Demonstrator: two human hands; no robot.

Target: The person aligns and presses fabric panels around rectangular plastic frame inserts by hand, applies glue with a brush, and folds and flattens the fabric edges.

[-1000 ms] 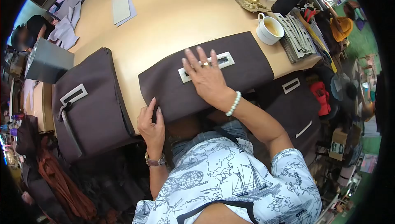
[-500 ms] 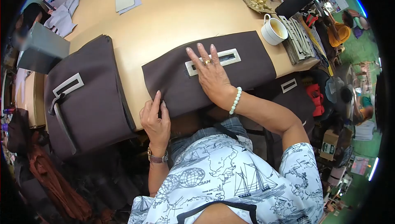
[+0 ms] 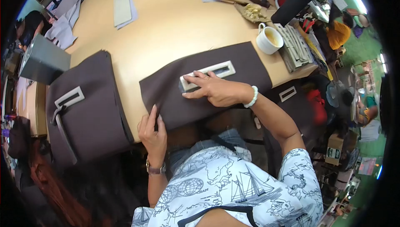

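A dark brown fabric-like panel [image 3: 246,60] lies at the near table edge, with a cream rectangular slotted frame [image 3: 227,69] on it. My right hand [image 3: 221,91] lies across the frame's left end, fingers spread and pressing on it. At the panel's lower left corner is my left hand [image 3: 152,133], its index finger stretched onto the material and its thumb apart; I see nothing held. To the left sits a stack of dark brown panels [image 3: 96,110]. Its top one bears a similar frame [image 3: 69,97] and a grey strip [image 3: 64,133].
A white cup [image 3: 268,39] of yellowish liquid stands by a stack of pale strips [image 3: 296,45]. Behind are a black cylinder [image 3: 291,6] and wooden-handled tools [image 3: 227,0]. A grey metal box [image 3: 46,56] stands left. Another framed dark panel [image 3: 277,106] hangs right, below table level.
My right hand has turned and slid left and down, its fingers now pointing left on the frame's end. My left hand stays at the corner. The view has shifted slightly.
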